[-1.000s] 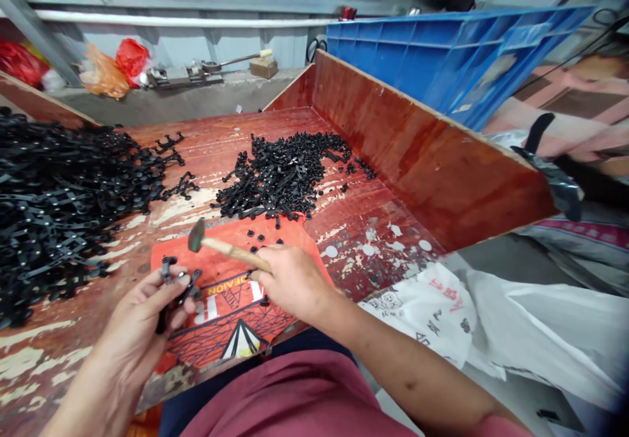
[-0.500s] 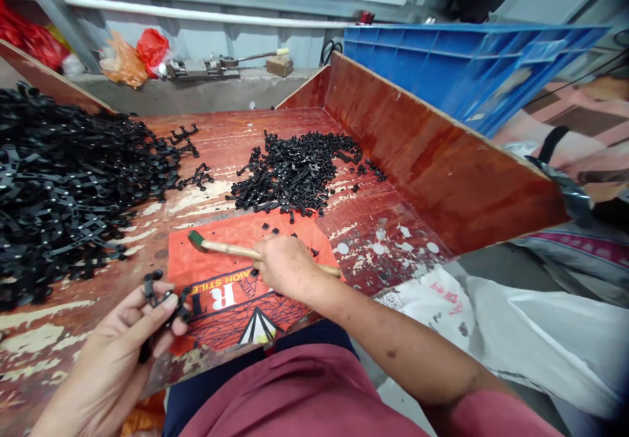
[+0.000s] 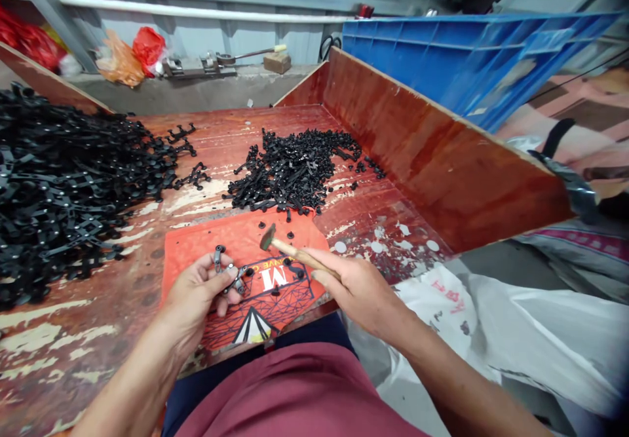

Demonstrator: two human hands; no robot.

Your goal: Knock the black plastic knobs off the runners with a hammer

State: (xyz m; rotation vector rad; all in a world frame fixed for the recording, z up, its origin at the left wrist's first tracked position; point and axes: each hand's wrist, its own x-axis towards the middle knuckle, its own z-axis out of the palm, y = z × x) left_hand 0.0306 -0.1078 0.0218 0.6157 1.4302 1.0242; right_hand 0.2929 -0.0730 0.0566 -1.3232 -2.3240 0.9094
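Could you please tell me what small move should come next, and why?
Probably lower the left hand so the black linked part rests on the orange cloth: that hand appears to hold the part over the cloth, while the right hand grips the hammer, its head angled toward the left hand's side.

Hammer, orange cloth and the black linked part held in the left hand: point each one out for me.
Hammer [image 3: 293,251]: head view, on the wooden handle.
Orange cloth [image 3: 194,240]: head view, on bare fabric toward its upper left.
Black linked part [image 3: 240,284]: head view, on the end nearer the hammer.
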